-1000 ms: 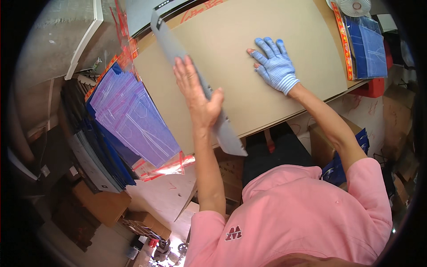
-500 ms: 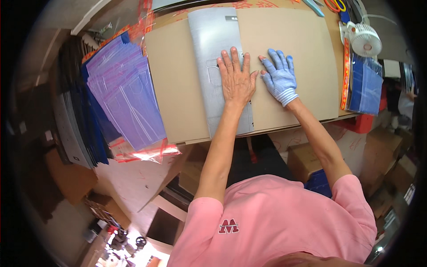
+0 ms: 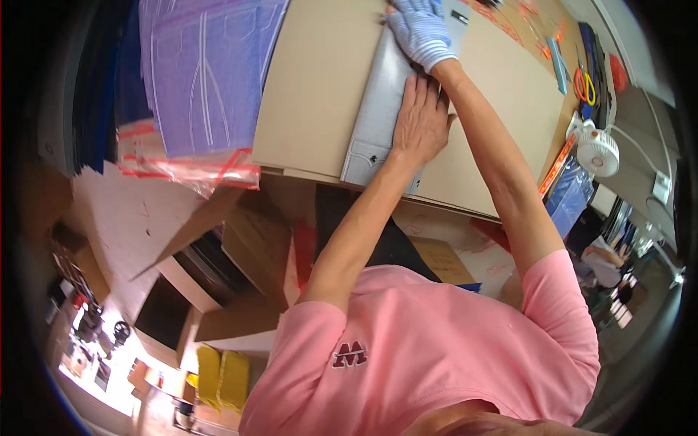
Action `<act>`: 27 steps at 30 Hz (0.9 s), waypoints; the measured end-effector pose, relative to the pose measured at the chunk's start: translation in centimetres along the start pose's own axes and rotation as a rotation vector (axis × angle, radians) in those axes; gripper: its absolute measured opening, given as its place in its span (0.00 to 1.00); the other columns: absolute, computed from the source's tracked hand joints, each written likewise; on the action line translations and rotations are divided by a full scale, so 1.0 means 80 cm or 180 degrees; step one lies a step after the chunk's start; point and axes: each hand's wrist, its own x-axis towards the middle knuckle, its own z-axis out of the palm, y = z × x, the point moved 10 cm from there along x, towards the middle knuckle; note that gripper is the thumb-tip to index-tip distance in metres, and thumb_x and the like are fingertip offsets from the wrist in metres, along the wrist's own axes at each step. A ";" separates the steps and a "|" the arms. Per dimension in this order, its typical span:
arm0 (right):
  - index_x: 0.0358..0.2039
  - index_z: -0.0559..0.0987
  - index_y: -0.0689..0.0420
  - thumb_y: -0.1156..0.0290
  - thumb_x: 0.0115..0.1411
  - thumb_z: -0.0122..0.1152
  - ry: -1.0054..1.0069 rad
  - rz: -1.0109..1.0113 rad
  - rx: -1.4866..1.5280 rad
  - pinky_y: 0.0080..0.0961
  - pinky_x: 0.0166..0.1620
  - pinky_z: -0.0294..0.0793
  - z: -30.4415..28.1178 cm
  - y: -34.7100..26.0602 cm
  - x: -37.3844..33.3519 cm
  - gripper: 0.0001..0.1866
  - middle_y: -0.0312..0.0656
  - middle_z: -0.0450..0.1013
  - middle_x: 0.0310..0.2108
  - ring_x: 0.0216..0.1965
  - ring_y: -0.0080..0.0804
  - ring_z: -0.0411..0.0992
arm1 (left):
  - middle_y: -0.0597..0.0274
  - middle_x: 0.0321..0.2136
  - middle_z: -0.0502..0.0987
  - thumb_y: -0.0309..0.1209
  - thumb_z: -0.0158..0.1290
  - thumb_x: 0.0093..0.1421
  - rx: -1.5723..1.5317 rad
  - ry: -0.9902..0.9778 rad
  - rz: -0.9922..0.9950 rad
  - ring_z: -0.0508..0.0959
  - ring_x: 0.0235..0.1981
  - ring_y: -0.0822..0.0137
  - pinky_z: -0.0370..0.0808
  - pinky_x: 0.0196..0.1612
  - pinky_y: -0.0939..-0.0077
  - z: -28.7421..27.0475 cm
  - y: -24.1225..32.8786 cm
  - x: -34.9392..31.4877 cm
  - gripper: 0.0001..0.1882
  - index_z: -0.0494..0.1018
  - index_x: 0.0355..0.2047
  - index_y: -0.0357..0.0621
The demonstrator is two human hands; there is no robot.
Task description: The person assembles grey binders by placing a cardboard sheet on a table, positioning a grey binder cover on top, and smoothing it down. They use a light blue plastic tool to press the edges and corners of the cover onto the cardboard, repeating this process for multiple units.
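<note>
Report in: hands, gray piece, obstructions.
Left hand flat on gray piece; gloved right hand over its far part. Piece on tan board. Scissors off right, clear.

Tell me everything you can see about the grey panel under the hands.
The grey panel is long and narrow, slightly shiny, with a pocket-like outline and dark spot near its near end. It lies flat, slanting away to the right, on a tan board. The bare left hand lies on it; the gloved right hand covers part farther up.

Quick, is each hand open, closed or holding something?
Left hand: open, flat on the grey sheet.
Right hand: over the sheet; fingertips out of frame, so open or closed can't be told.
</note>
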 end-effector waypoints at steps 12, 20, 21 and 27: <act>0.58 0.64 0.60 0.57 0.62 0.42 0.0103 -0.0080 -0.0514 0.40 0.65 0.48 0.001 -0.005 -0.004 0.28 0.52 0.57 0.61 0.64 0.47 0.53 | 0.45 0.62 0.55 0.38 0.53 0.55 -0.0413 0.0198 -0.0904 0.52 0.64 0.46 0.45 0.64 0.48 -0.058 -0.004 -0.152 0.36 0.56 0.60 0.32; 0.60 0.60 0.60 0.51 0.59 0.48 0.0389 -0.0372 -0.0074 0.47 0.64 0.45 0.002 -0.003 -0.005 0.34 0.53 0.57 0.60 0.63 0.51 0.52 | 0.48 0.65 0.49 0.46 0.50 0.58 0.0499 0.0302 -0.0926 0.48 0.66 0.51 0.43 0.66 0.50 -0.050 -0.073 -0.064 0.39 0.52 0.62 0.34; 0.60 0.60 0.61 0.49 0.59 0.49 0.0307 -0.0435 -0.0105 0.47 0.64 0.45 0.001 -0.010 -0.009 0.36 0.54 0.57 0.60 0.63 0.52 0.52 | 0.49 0.65 0.49 0.46 0.50 0.58 0.0542 0.0279 -0.0938 0.48 0.66 0.51 0.43 0.66 0.50 -0.049 -0.073 -0.064 0.40 0.52 0.62 0.34; 0.62 0.56 0.60 0.42 0.52 0.56 -0.0446 -0.0747 -0.0068 0.53 0.64 0.38 0.004 -0.050 -0.052 0.46 0.55 0.50 0.63 0.66 0.57 0.44 | 0.50 0.66 0.47 0.48 0.49 0.58 0.0631 0.0119 -0.1035 0.46 0.67 0.52 0.42 0.66 0.49 -0.041 -0.076 -0.065 0.40 0.51 0.63 0.35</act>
